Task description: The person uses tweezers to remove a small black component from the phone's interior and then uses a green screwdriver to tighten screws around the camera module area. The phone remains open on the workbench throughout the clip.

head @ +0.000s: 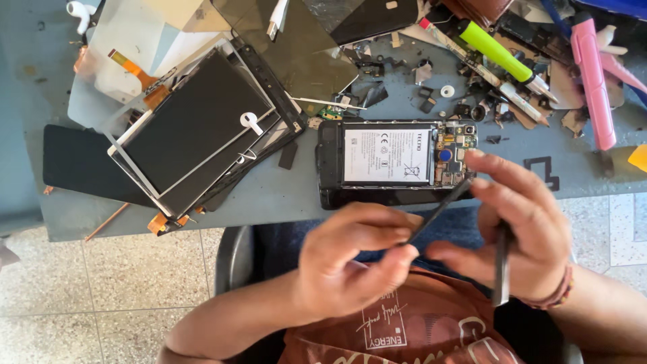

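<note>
Head view, step in hand: the left hand (350, 259) and the right hand (519, 236) met in front of the person's lap, just below the edge of the grey worktable (283, 195), handling a thin dark strip (438, 212); this read as a pause in stripping down the opened phone (394, 162).
Left hand grip: fingers curled, thumb and forefinger pressed together on the lower end of the strip.
Right hand grip: fingertips closed near the strip's upper end, while a slim dark tool (501, 266), tweezers by the look of it, hung down from the palm; blur hid how firmly it was held.
Where the work lay: the phone lay flat on the table's near edge, back cover off, a white-labelled battery (386, 156) filling the middle and a small circuit board (455, 154) exposed at its right end.
What the next move would call for: probably a steady, fine pinch and a light touch, since the strip looked thin and flexible.
Materials and shapes: a stack of flat glossy black screen panels (195, 128) with orange ribbon connectors lay to the left; a bright green marker (495, 50) and a pink-handled tool (593, 81) sat among small scattered dark parts at the back; speckled floor tile showed below.
</note>
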A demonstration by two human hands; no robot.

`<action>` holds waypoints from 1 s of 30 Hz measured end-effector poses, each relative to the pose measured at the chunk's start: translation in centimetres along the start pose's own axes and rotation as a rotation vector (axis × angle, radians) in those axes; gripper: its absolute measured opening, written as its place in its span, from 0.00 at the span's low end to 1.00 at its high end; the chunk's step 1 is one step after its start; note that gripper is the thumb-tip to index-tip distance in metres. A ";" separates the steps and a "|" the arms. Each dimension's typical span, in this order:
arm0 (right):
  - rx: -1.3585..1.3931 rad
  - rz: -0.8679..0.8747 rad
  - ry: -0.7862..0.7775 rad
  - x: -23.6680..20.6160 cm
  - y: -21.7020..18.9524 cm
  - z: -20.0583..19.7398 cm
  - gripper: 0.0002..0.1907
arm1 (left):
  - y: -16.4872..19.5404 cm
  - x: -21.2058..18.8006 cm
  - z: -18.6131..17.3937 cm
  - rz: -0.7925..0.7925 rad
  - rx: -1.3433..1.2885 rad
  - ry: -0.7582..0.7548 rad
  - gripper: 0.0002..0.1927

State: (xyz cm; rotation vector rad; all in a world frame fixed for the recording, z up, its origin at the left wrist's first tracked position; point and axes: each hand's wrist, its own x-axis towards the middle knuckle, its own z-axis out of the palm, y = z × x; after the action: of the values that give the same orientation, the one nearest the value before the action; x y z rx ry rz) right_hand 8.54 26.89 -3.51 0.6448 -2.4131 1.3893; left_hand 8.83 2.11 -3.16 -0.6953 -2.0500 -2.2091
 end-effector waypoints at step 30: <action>-0.499 -0.094 -0.429 4.9 2.7 -4.4 0.36 | -0.6 4.0 -1.0 0.351 0.796 -0.364 0.17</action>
State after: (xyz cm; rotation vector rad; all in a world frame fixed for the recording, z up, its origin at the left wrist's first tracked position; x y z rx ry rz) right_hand 3.03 30.70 -1.08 0.9729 -2.8514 0.6052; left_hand 4.72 2.24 -2.34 -1.2569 -2.4372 -0.9933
